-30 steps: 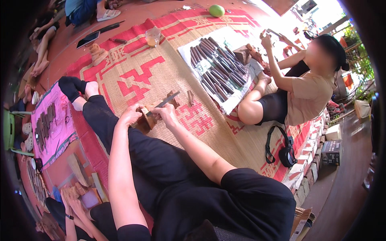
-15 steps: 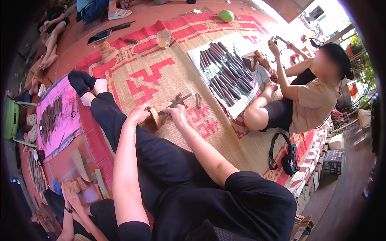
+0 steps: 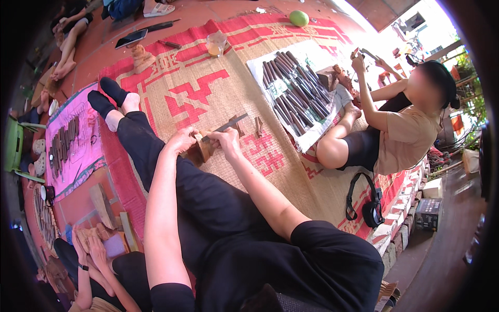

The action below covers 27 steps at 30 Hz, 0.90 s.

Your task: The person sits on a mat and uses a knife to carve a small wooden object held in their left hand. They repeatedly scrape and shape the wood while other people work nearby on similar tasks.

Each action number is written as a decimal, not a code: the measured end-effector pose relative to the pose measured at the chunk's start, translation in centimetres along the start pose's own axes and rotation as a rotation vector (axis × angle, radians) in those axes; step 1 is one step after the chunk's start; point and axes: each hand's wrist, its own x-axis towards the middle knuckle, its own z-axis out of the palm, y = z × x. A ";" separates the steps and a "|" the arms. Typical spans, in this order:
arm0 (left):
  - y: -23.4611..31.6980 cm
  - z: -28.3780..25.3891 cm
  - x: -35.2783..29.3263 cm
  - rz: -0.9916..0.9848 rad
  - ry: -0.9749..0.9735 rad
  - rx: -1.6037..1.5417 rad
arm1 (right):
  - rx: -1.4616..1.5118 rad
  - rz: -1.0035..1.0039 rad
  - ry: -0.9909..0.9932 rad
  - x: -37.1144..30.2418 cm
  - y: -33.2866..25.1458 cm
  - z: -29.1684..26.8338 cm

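Wooden piece (image 3: 204,151), patterned mat (image 3: 240,96) on red tiles (image 3: 193,12)

Woven mat (image 3: 228,106), red and tan, spread over reddish floor tiles (image 3: 104,40) exposed beyond its far edge and left side. Right of the mat: a low brick border (image 3: 399,218), with green foliage (image 3: 472,96) farther out. Left of the mat: a green chair (image 3: 17,145). Bright daylight floods in beyond the mat's far right corner.

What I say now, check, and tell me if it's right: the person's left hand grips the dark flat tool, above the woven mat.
Wrong hand. The head view shows the right hand gripping the dark flat tool, above the woven mat; the left hand holds the wooden piece.
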 end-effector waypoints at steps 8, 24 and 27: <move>-0.8 0.0 0.1 0.054 0.025 0.043 | 0.001 0.031 0.041 0.4 0.6 -0.7; -0.3 0.1 0.0 0.053 0.039 0.027 | 0.235 0.041 -0.102 -1.0 0.0 0.4; -0.5 0.3 0.0 0.045 0.031 0.026 | 0.193 0.013 -0.015 -0.7 0.6 -0.1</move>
